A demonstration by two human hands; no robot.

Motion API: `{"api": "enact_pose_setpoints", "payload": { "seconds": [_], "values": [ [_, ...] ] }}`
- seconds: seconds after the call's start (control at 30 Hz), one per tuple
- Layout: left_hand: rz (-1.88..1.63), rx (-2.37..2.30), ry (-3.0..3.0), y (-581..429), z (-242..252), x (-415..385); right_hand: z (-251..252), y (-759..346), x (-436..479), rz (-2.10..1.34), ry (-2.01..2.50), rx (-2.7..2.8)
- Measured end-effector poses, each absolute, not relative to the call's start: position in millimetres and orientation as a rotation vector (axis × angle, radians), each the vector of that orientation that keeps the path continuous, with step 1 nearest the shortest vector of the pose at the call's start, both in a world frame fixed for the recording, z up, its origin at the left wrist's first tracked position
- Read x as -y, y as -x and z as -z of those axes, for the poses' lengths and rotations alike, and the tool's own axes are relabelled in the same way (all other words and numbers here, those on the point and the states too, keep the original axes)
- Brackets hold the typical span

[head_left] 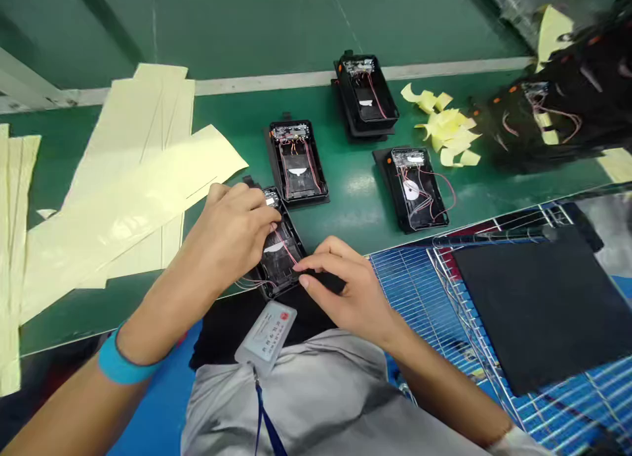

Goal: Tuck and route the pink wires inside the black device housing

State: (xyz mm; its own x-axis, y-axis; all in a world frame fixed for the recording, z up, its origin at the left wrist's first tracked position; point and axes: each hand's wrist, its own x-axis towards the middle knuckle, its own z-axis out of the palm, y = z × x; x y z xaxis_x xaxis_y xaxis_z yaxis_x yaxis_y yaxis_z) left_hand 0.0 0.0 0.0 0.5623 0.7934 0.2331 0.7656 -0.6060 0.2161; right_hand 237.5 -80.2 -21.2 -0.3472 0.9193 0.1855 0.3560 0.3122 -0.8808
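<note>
Nearest, a sleeved ID card (266, 331) hangs just below the black plastic housing (277, 266), which lies slantwise between the hands at the near edge of the green bench (351, 183). The left hand (239, 222) curls over its upper end, thumb and forefinger seemingly pinching a pink wire (285, 245); the right hand (343, 278) has forefinger and thumb nearly together at that wire's lower end — whether they grip it, I cannot tell. The housing should be light and stiff, best steadied by its side walls; the wire looks thin and limp, probably weak at its joints (so better held along its length). Inside are a circuit board (271, 198), partly hidden, and a white label (274, 247). Pale yellow strips (123, 186) spread left of the left hand. Just beyond its fingers, a second housing (320, 173) holds a board, wires and a label; beyond the right hand, a third housing (427, 224) holds loose, looping wires — and farther out from both hands, a fourth housing (380, 123) is similarly filled, near crumpled yellow scraps (449, 130)
</note>
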Motion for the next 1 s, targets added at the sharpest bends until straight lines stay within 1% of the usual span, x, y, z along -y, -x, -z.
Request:
{"api": "enact_pose_setpoints", "payload": {
  "seconds": [0.3, 0.53, 0.73, 1.0],
  "values": [
    [-0.483, -1.506, -2.559, 2, 4, 5, 23, -239, 79, -1.027, 1.113, 1.802],
    [-0.485, -1.468, -2.57, 0, 8, 4, 23, -242, 79, -1.101, 1.06, 1.728],
    [-0.496, -1.373, -2.602, -4, 1, 9, 23, -246, 81, -1.157, 1.082, 1.667],
    [-0.508, -1.426, -2.689, -4, 0, 13, 26, -248, 82, -1.224, 1.059, 1.612]
  ]
}}
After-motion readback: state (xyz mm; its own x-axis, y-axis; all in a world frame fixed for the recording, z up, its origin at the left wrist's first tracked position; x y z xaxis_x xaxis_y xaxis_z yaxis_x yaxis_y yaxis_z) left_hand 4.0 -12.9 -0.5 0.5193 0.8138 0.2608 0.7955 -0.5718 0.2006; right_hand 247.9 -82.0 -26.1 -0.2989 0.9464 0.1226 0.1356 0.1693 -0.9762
